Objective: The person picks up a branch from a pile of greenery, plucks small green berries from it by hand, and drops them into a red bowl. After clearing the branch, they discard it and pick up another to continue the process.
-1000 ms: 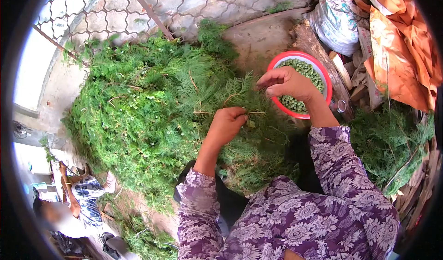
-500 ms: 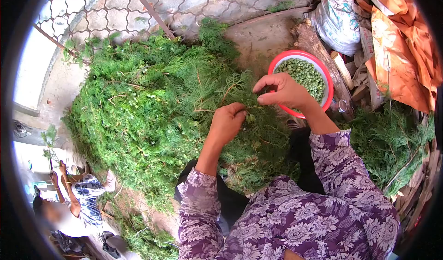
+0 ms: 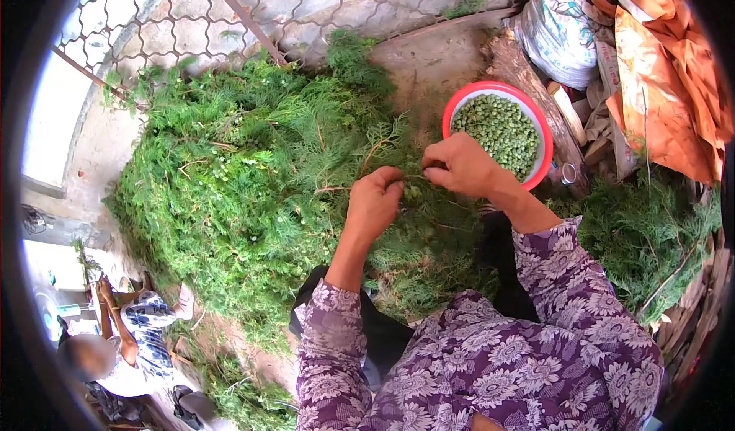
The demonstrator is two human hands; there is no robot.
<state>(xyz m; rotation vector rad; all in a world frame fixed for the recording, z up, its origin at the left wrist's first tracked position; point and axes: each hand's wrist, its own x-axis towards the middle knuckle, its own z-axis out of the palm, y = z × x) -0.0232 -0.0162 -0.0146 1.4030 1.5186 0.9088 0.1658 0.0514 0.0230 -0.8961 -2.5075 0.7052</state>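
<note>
My left hand [image 3: 373,205] is closed with thumb and fingers pinched round a thin green sprig [image 3: 413,189], above the big heap of green branches [image 3: 222,171]. Just to its right, my right hand [image 3: 465,167] is pinched at the sprig's other side; whatever is between its fingertips is too small to make out. Behind my right hand stands a red-rimmed white basin [image 3: 545,136] holding many small green pods or cones [image 3: 498,128]. My right wrist overlaps the basin's near edge.
A wire fence [image 3: 329,10] runs along the back. A log [image 3: 528,71], a white sack [image 3: 557,37] and orange sheeting [image 3: 666,86] are at the right. More branches [image 3: 635,232] lie near my right arm. Another person [image 3: 126,339] sits at the lower left, holding a sprig.
My right hand has moved down and left from over the basin's edge to near my left hand, and its open fingers have closed. The other person's head and sprig have shifted.
</note>
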